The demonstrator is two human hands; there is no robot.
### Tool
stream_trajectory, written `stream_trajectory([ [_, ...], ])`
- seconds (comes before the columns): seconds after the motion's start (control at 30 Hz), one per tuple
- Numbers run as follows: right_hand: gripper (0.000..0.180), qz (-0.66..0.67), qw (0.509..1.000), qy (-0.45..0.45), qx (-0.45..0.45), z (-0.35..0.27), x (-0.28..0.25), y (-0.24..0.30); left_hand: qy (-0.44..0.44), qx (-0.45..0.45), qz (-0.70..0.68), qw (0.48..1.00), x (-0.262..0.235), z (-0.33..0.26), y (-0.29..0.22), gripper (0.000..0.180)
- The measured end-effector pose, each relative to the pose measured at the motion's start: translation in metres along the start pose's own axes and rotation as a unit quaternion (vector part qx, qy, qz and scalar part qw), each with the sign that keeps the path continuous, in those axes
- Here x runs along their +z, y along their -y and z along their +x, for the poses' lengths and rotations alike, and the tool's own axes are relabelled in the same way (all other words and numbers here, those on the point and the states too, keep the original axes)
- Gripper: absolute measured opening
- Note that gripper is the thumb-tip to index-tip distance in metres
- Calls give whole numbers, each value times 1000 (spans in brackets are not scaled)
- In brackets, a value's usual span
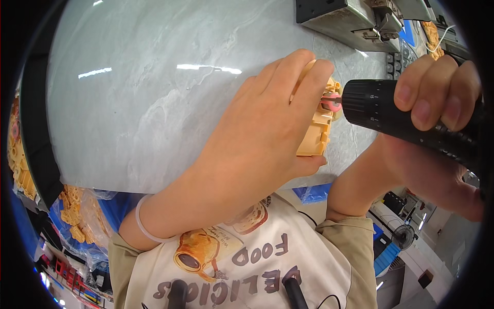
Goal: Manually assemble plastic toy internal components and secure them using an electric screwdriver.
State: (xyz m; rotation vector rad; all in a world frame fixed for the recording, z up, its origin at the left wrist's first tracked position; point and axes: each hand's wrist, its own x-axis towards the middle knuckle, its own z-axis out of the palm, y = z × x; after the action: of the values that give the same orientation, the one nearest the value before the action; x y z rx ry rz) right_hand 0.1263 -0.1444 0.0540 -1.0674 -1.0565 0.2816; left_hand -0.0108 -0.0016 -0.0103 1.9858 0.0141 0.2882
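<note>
My left hand point(262, 129) wraps over a tan plastic part point(315, 131) and holds it on the grey marble-patterned table point(154, 92). My right hand point(437, 123) grips a black electric screwdriver point(391, 110). The tool's tip, with a small pink ring point(332, 101) around it, presses into the right side of the tan part. Most of the part is hidden under my left fingers.
A grey metal machine point(350, 20) stands at the table's far right edge. A clear bag of tan plastic parts point(77, 216) lies below the table's near left edge, and more such parts point(18, 165) are piled at the far left.
</note>
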Motion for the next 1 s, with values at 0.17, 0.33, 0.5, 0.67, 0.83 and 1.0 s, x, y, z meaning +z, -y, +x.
stream_trajectory([
  [0.17,83,9,1000,-25,16,-7,-15,6,1,1,8,1000,-1,0,0,94],
  [0.33,84,16,998,-48,28,-21,-79,49,-11,11,24,1000,0,1,1,91],
  [0.5,85,26,997,-70,32,-31,-78,56,-13,13,40,999,-1,0,0,90],
  [0.67,86,32,994,-97,30,-28,-41,26,-10,16,53,998,2,1,0,92],
  [0.83,88,50,990,-129,30,-38,-47,18,3,12,52,999,-1,2,-1,95],
  [1.0,93,76,981,-174,36,-47,-56,7,15,6,60,998,-2,3,-2,98],
])
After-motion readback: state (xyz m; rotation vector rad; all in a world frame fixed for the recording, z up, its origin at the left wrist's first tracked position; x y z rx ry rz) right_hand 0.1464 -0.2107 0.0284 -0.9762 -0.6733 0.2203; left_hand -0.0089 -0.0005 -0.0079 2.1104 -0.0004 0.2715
